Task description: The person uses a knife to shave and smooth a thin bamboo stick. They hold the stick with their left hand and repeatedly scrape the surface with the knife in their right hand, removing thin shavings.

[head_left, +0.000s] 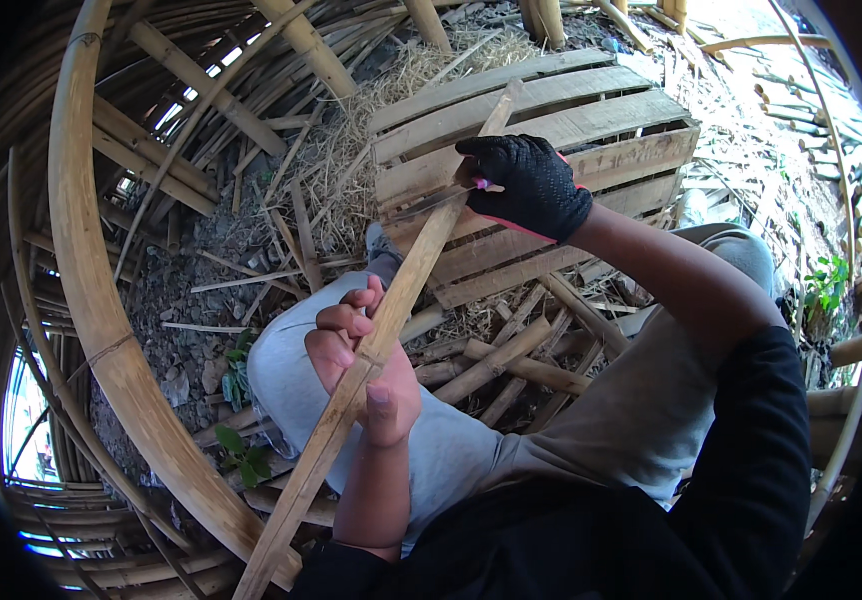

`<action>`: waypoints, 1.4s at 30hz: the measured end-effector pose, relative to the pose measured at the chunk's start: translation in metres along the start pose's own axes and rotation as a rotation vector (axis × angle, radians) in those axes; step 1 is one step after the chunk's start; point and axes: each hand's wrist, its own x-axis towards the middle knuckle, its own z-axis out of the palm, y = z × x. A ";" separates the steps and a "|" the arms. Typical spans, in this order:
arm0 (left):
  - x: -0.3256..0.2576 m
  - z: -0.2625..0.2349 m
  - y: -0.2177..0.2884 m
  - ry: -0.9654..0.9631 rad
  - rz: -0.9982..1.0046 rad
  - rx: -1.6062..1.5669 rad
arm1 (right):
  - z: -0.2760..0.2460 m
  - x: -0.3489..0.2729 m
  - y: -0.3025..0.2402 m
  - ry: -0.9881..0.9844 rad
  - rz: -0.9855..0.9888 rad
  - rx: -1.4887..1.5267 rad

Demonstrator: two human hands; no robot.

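Note:
A long split bamboo strip (412,285) runs slantwise from the lower left, across my lap, to a wooden slatted pallet (551,125). My left hand (376,365), bare, is closed around the strip near its joint, thumb on one side and fingers on the other. My right hand (529,187), in a black textured glove, is closed on a knife. Only a bit of pink shows of its handle. The thin knife blade (423,208) points left and lies across the strip, near the pallet's left edge. The strip's far end rests over the slats.
A thick curved bamboo pole (91,250) arches along the left, with stacked bamboo behind it. Cut bamboo pieces (501,355) lie between my legs. Straw and shavings (336,165) cover the ground beside the pallet. Small green plants (246,455) grow at the lower left.

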 end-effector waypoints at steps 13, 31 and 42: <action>-0.005 0.021 0.015 0.434 -0.006 -0.227 | -0.008 -0.002 0.015 -0.057 0.311 0.037; 0.010 -0.027 0.023 0.210 0.016 -0.317 | -0.051 -0.001 0.026 -0.196 1.032 0.358; 0.013 -0.029 0.021 0.003 -0.026 -0.342 | -0.061 -0.020 0.035 -0.404 1.282 0.705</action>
